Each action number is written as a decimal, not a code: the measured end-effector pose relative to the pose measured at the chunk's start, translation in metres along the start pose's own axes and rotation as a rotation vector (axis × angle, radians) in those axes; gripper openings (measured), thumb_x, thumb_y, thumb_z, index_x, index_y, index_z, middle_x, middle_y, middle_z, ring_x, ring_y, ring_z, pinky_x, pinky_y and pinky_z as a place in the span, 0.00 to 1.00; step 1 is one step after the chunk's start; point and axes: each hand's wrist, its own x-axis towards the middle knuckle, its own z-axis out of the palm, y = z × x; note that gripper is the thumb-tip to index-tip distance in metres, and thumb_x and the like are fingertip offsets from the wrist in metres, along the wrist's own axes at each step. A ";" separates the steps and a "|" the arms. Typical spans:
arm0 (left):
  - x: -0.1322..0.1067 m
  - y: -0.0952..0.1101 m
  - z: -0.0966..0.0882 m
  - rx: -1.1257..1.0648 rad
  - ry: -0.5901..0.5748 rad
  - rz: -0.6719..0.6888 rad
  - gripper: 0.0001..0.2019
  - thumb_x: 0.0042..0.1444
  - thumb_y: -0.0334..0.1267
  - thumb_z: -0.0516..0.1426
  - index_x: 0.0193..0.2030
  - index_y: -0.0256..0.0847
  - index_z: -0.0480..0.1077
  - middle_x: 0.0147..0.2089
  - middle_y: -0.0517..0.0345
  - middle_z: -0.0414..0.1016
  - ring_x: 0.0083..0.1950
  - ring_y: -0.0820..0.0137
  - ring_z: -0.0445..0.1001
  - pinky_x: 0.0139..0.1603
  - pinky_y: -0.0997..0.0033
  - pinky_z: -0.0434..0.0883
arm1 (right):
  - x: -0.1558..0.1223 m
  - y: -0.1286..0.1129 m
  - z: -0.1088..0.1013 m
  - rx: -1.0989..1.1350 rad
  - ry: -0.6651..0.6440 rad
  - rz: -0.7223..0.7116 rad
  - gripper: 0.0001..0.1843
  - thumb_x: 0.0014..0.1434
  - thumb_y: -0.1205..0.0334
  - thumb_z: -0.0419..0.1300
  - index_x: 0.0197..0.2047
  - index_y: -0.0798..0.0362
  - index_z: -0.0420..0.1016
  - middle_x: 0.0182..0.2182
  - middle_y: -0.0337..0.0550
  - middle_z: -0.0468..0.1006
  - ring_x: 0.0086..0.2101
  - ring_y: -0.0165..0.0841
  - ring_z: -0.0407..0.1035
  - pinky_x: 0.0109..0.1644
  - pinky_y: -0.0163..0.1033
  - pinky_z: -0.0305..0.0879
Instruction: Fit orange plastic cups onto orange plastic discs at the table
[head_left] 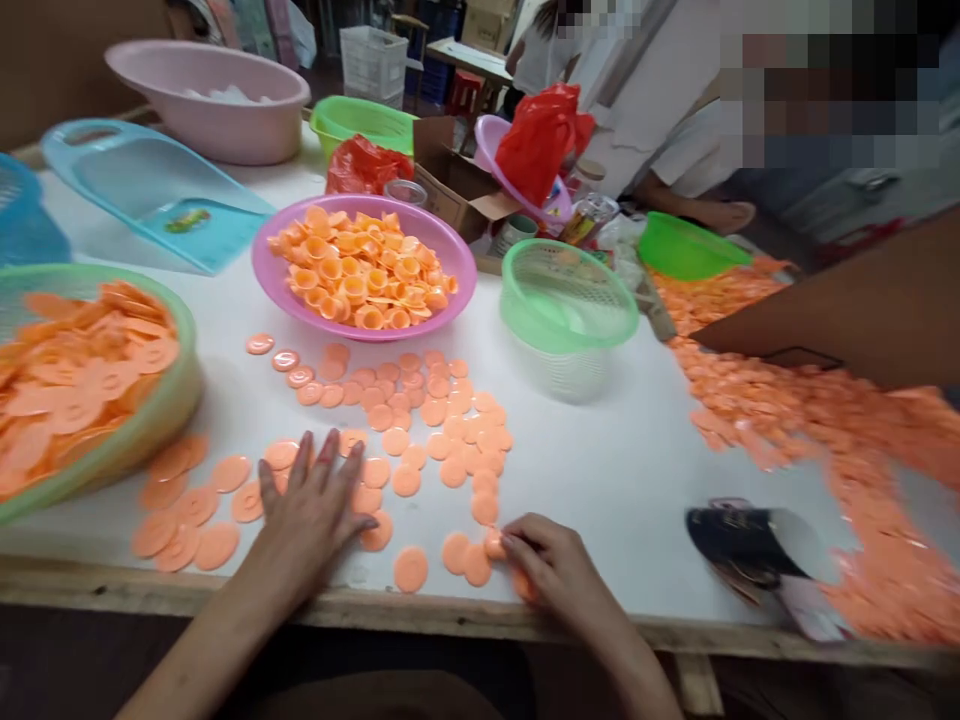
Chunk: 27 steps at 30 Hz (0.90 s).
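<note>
My left hand (311, 515) lies with fingers spread over several flat orange plastic discs (281, 455) on the white table. The fingertips of my right hand (551, 565) pinch a small orange disc (494, 543) close to the table's front edge. More orange discs (409, 395) are scattered in front of both hands. Beyond them stands a pink-purple bowl (364, 328) heaped with orange cup-shaped pieces (360, 265). At the left, a green basket (184, 345) is full of larger flat orange discs (82, 385).
A green mesh basket (566, 300) stands right of the bowl. Piles of orange pieces (810, 410) cover the right side, near a dark object (739, 540). Behind are a blue scoop (150, 190), a pink basin (217, 120) and a cardboard box (450, 190). Another person's arm (701, 205) is at the back right.
</note>
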 end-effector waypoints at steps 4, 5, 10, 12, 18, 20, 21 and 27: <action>-0.006 -0.001 0.006 -0.016 0.004 0.047 0.30 0.57 0.44 0.59 0.66 0.54 0.60 0.73 0.49 0.50 0.74 0.46 0.44 0.63 0.24 0.32 | 0.000 -0.002 0.003 0.007 0.012 0.002 0.15 0.61 0.57 0.53 0.28 0.52 0.76 0.30 0.42 0.78 0.32 0.34 0.70 0.37 0.36 0.62; -0.009 -0.002 0.006 -0.021 -0.001 0.057 0.30 0.56 0.43 0.60 0.66 0.55 0.60 0.73 0.49 0.50 0.73 0.46 0.44 0.63 0.24 0.32 | -0.001 -0.001 0.004 0.007 0.010 -0.003 0.15 0.61 0.56 0.53 0.29 0.52 0.77 0.30 0.42 0.78 0.33 0.34 0.70 0.38 0.36 0.63; -0.017 -0.005 0.000 -0.073 -0.023 0.048 0.31 0.54 0.47 0.62 0.65 0.61 0.60 0.73 0.46 0.49 0.73 0.43 0.44 0.63 0.24 0.39 | 0.000 0.008 0.010 0.068 0.081 0.052 0.16 0.60 0.53 0.53 0.37 0.51 0.79 0.31 0.44 0.78 0.32 0.36 0.71 0.38 0.38 0.65; -0.016 -0.006 -0.003 -0.090 -0.032 0.024 0.30 0.54 0.48 0.62 0.64 0.61 0.62 0.73 0.45 0.49 0.73 0.43 0.44 0.62 0.24 0.42 | 0.003 0.008 0.014 0.073 0.111 0.049 0.15 0.58 0.54 0.55 0.41 0.50 0.79 0.32 0.44 0.78 0.32 0.36 0.71 0.37 0.39 0.66; -0.010 -0.011 -0.004 -0.099 -0.002 0.011 0.35 0.53 0.49 0.62 0.67 0.52 0.58 0.72 0.43 0.52 0.72 0.42 0.46 0.62 0.21 0.40 | 0.007 -0.004 0.021 0.008 0.053 -0.108 0.15 0.55 0.63 0.52 0.35 0.48 0.81 0.35 0.44 0.75 0.36 0.36 0.71 0.38 0.38 0.66; -0.009 -0.013 -0.002 -0.116 -0.003 0.022 0.34 0.54 0.50 0.61 0.67 0.49 0.59 0.71 0.43 0.54 0.72 0.41 0.47 0.61 0.20 0.35 | 0.009 -0.011 0.021 0.024 0.071 -0.109 0.12 0.53 0.64 0.53 0.30 0.49 0.79 0.35 0.44 0.75 0.35 0.36 0.71 0.37 0.38 0.66; -0.009 -0.013 -0.002 -0.127 -0.009 0.029 0.33 0.54 0.51 0.60 0.66 0.49 0.61 0.71 0.44 0.54 0.72 0.41 0.47 0.61 0.20 0.33 | 0.011 -0.016 0.022 0.043 0.087 -0.101 0.11 0.52 0.65 0.53 0.30 0.49 0.78 0.34 0.44 0.75 0.35 0.36 0.71 0.36 0.38 0.67; -0.003 -0.004 -0.009 -0.193 -0.025 0.030 0.28 0.56 0.48 0.60 0.64 0.53 0.64 0.70 0.49 0.57 0.72 0.45 0.50 0.63 0.23 0.27 | 0.058 -0.077 0.046 0.139 0.104 -0.156 0.08 0.53 0.64 0.55 0.28 0.50 0.75 0.26 0.39 0.77 0.28 0.33 0.70 0.33 0.36 0.66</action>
